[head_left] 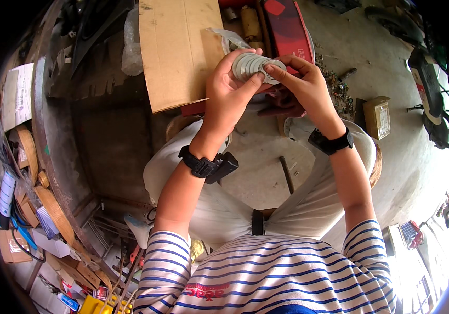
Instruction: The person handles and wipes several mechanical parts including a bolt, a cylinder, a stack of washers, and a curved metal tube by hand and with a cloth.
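Observation:
A fanned-out row of flat grey metal washers [249, 65] lies between my two hands above an open box. My left hand [228, 93] grips the row from its left side, thumb across the front and fingers behind. On the other side, my right hand [308, 81] is closed on the right end, its thumb pressing the nearest washer. The fingers behind the washers are partly hidden. Just beyond them is a crumpled piece of clear plastic [228, 37].
A large cardboard flap [180, 57] spreads left of my hands. A red box [285, 26] and yellowish cylindrical parts [251, 23] lie beyond. A small brown carton [376, 118] stands on the concrete floor to the right. A rod [286, 175] lies between my legs.

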{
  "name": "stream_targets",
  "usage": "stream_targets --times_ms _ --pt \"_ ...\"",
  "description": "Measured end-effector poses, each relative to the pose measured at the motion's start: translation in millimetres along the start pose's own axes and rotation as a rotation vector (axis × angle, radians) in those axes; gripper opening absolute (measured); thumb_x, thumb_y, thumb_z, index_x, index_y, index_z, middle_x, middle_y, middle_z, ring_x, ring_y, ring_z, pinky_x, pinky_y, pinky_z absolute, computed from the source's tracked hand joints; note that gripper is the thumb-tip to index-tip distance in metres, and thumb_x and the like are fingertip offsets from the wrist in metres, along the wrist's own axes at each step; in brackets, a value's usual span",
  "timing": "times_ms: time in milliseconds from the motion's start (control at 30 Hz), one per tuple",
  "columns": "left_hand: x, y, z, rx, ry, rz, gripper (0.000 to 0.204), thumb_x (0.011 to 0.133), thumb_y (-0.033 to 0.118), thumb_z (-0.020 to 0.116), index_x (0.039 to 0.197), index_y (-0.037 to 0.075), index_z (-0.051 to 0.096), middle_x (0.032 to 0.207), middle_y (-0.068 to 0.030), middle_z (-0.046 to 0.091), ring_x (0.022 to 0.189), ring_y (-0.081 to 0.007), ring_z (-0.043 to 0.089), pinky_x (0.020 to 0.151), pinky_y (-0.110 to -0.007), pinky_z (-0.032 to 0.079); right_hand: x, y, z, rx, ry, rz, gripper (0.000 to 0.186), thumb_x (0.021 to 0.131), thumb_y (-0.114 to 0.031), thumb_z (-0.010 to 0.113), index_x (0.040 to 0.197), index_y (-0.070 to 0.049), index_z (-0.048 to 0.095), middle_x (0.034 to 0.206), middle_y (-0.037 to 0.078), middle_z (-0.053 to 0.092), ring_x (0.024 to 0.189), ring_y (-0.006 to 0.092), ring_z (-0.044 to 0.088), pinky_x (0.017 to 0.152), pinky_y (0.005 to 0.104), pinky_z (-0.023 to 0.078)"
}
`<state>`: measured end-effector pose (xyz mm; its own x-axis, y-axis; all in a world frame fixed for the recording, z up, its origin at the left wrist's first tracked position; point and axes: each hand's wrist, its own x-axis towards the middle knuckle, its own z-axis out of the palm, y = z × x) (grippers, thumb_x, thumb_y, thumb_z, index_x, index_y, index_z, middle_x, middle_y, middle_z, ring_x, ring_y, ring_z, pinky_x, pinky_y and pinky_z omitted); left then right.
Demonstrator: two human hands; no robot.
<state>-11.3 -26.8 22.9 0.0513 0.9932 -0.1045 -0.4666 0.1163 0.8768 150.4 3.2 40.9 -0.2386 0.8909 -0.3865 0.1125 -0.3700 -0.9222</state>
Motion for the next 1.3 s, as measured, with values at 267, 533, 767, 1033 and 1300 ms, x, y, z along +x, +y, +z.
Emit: stream_targets --times_ms 267,533,767,1033,1300 --pt "-1 1 -4 0.026 -0.043 -0.054 0.039 0.089 -0.002 0.056 0.126 -0.002 0.045 0.123 -0.015 0.055 0.108 -0.0202 0.058 0.091 -0.038 0.053 1 3 0 -0.039 0.023 -0.063 0.025 0.086 -0.025 0.069 0.092 -0.002 0.061 0.064 0.001 0.058 0.05 0.0063 0.055 0.044 0.0286 0.055" --pt "-2 9 0 -0.15 -0.039 -0.109 0.038 0.1 0.018 0.043 0.132 -0.002 0.041 0.121 -0.0148 0.055 0.109 -0.0235 0.058 0.097 -0.044 0.049 1 -1 0 0.13 0.01 0.002 0.026 0.086 -0.026 0.068 0.094 -0.002 0.059 0.062 0.0 0.055 0.05 0.0072 0.055 0.044 0.0306 0.056" --pt "-1 4 -3 -0.068 -0.049 -0.078 0.037 0.1 0.018 0.044 0.131 -0.002 0.042 0.121 -0.0146 0.055 0.109 -0.023 0.058 0.095 -0.043 0.051 2 1 -1 0.12 0.002 -0.004 0.026 0.086 -0.026 0.069 0.094 -0.003 0.061 0.074 -0.001 0.059 0.052 0.0045 0.054 0.045 0.0234 0.051" --pt "-1 4 -1 -0.083 -0.011 -0.091 0.033 0.099 0.017 0.045 0.128 0.0 0.045 0.117 -0.0134 0.057 0.107 -0.0217 0.059 0.094 -0.042 0.052 3 4 0 0.08 0.019 -0.05 0.025 0.087 -0.026 0.068 0.094 -0.002 0.061 0.077 -0.002 0.059 0.054 0.0028 0.054 0.045 0.0201 0.046" --pt "-1 8 -2 -0.128 -0.031 -0.106 0.035 0.1 0.016 0.042 0.131 0.0 0.042 0.121 -0.0149 0.056 0.11 -0.0241 0.058 0.097 -0.044 0.049 3 4 1 0.054 0.022 -0.084 0.026 0.087 -0.027 0.067 0.093 -0.003 0.06 0.076 -0.002 0.058 0.054 0.0031 0.053 0.045 0.0212 0.048"
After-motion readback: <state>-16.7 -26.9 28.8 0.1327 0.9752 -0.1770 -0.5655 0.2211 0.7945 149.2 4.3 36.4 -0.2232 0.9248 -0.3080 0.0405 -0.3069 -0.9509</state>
